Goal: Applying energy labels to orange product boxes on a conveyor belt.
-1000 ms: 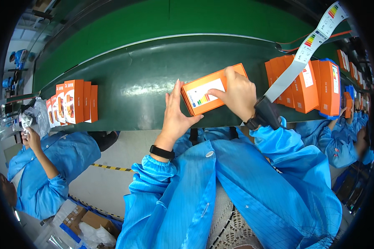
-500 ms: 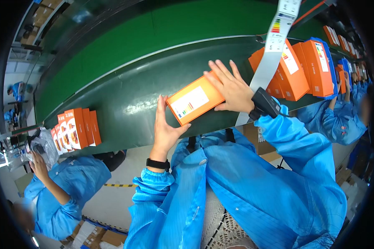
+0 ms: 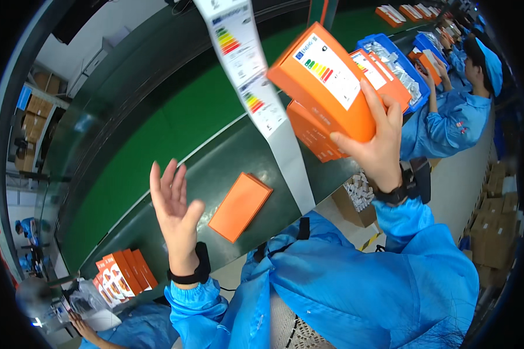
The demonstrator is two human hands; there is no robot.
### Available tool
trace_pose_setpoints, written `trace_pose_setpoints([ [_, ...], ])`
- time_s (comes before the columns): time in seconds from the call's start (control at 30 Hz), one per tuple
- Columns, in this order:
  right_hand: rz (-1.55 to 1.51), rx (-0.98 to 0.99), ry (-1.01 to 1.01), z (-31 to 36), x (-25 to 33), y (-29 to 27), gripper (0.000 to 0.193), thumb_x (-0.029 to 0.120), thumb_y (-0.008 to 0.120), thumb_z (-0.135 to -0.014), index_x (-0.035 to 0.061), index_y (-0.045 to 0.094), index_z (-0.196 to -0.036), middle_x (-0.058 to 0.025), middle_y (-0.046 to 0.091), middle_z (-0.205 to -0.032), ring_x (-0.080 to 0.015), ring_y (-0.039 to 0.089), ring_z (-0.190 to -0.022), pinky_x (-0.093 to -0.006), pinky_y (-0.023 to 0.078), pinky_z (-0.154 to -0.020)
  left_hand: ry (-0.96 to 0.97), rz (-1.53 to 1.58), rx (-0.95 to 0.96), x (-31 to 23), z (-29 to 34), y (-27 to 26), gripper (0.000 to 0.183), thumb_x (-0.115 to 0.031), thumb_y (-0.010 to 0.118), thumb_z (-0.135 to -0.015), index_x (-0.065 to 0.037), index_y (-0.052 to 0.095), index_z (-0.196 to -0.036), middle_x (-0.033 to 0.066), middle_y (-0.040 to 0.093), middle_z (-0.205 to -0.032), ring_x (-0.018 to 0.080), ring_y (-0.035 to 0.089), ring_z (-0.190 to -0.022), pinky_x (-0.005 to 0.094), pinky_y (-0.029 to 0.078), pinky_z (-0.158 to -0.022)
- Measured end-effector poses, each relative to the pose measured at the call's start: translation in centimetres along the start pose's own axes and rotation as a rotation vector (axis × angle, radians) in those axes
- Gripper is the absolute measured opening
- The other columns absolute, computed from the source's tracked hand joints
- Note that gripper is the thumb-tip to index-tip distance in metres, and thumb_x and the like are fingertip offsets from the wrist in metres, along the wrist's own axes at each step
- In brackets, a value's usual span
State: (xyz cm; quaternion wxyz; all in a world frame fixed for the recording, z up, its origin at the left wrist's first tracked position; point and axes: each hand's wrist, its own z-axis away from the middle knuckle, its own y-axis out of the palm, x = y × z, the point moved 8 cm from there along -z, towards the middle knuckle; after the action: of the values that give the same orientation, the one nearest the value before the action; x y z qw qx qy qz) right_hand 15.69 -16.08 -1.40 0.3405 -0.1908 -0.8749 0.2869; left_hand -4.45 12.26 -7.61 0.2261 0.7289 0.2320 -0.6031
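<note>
My right hand [image 3: 379, 142] is closed around the end of an orange box [image 3: 364, 119] with a white energy label, its thumb on one side and fingers on the other. This box is tilted at the front of a group of orange boxes [image 3: 311, 131] on the right; whether it rests on them I cannot tell. My left hand [image 3: 177, 218] is raised, empty, with fingers spread. Beside it a plain orange box [image 3: 240, 206] lies flat on the dark green belt [image 3: 212, 174]. A strip of energy labels [image 3: 288, 157] hangs between that box and the right-hand group.
A blue bin [image 3: 399, 55] with silvery packets stands behind the boxes, near a co-worker [image 3: 448, 122]. At lower left are more upright orange boxes [image 3: 125, 273] and another person's sleeve [image 3: 134, 328]. An open carton [image 3: 358, 200] sits below the belt's edge.
Both hands have left the labelled box between them. My right hand has moved right onto a labelled box; my left has lifted away. An unlabelled box face now shows on the belt. The view has turned.
</note>
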Motion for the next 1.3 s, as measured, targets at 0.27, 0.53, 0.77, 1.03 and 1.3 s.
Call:
trace_pose_setpoints([
  [0.27, 0.271, 0.267, 0.252, 1.9, -6.7, 3.7, 0.084, 0.031, 0.083, -0.06, 0.0135, 0.05, -0.135, -0.0264, 0.045, -0.116, -0.0405, 0.044, -0.11, -0.0453, 0.04, -0.097, 0.028, 0.123, 0.099, -4.7, -9.3, 11.5, 0.075, -0.008, 0.067, -0.087, 0.0, 0.02, -0.145, 0.026, 0.051, -0.129, 0.0282, 0.054, -0.118, 0.037, 0.047, -0.095],
  [0.53, 0.269, 0.148, 0.033, -0.7, -1.5, 1.8, 0.06, 0.028, 0.079, -0.071, 0.0047, 0.06, -0.123, -0.0256, 0.049, -0.124, -0.0395, 0.047, -0.116, -0.0446, 0.041, -0.098, 0.024, 0.113, 0.124, -5.0, -10.6, 14.8, 0.058, -0.005, 0.058, -0.092, 0.005, 0.026, -0.14, 0.0156, 0.07, -0.095, 0.0166, 0.067, -0.09, 0.0296, 0.051, -0.082],
  [0.77, -0.502, 0.03, -0.187, -3.0, 5.3, 4.7, 0.035, 0.012, 0.077, -0.074, 0.0067, 0.069, -0.108, -0.0106, 0.062, -0.101, -0.0246, 0.061, -0.084, -0.0316, 0.051, -0.073, -0.11, 0.221, 0.183, -4.3, -7.7, 14.3, 0.052, -0.004, 0.052, -0.095, 0.003, 0.027, -0.14, 0.0167, 0.068, -0.104, 0.0185, 0.067, -0.094, 0.0305, 0.051, -0.082],
  [1.03, -0.521, -0.069, -0.466, -0.9, 8.5, 3.6, 0.024, 0.003, 0.077, -0.064, 0.014, 0.071, -0.084, -0.0052, 0.058, -0.093, -0.0273, 0.06, -0.097, -0.0479, 0.045, -0.097, -0.213, 0.312, 0.047, -0.7, -6.4, 10.8, 0.051, -0.003, 0.049, -0.094, 0.003, 0.029, -0.141, 0.0149, 0.067, -0.105, 0.0181, 0.066, -0.096, 0.0291, 0.051, -0.084],
  [1.3, -0.618, 0.274, -0.369, -1.0, 11.2, 5.7, 0.028, -0.005, 0.063, -0.08, 0.0068, 0.065, -0.106, -0.0118, 0.063, -0.091, -0.0278, 0.061, -0.085, -0.0439, 0.046, -0.087, -0.219, 0.026, -0.124, 6.3, -5.1, 5.9, 0.053, -0.013, 0.054, -0.095, 0.003, 0.031, -0.14, 0.0129, 0.066, -0.098, 0.0158, 0.064, -0.087, 0.0277, 0.049, -0.076],
])
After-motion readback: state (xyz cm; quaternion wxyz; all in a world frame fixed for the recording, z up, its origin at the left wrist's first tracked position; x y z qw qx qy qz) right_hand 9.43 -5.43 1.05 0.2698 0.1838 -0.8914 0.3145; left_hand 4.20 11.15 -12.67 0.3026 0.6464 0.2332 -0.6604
